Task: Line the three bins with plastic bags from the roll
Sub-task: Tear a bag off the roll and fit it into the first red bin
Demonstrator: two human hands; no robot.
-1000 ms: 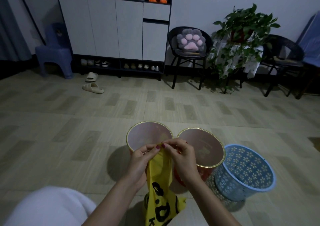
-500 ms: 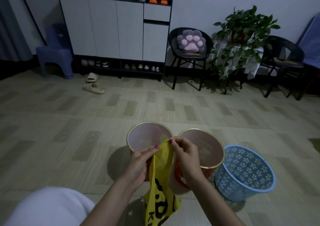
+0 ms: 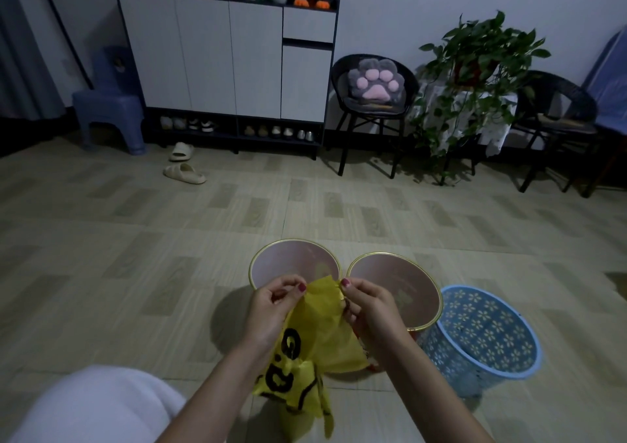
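A yellow plastic bag with black print hangs between my hands, its top edge spread between them. My left hand pinches the left side of that edge and my right hand pinches the right side. Just beyond them stand two round bins with gold rims and pink insides, the left bin and the middle bin, side by side on the floor. A light blue perforated basket bin with a flower pattern stands at the right, touching the middle bin. No roll is in view.
Tiled floor spreads ahead. A white shoe cabinet, a blue stool, slippers, a black chair with a paw cushion, a leafy plant and another chair line the far wall. My white-clad knee is at lower left.
My hands have pulled apart, spreading the bag's top edge wider. The bag has bunched up and risen a little in front of the bins.
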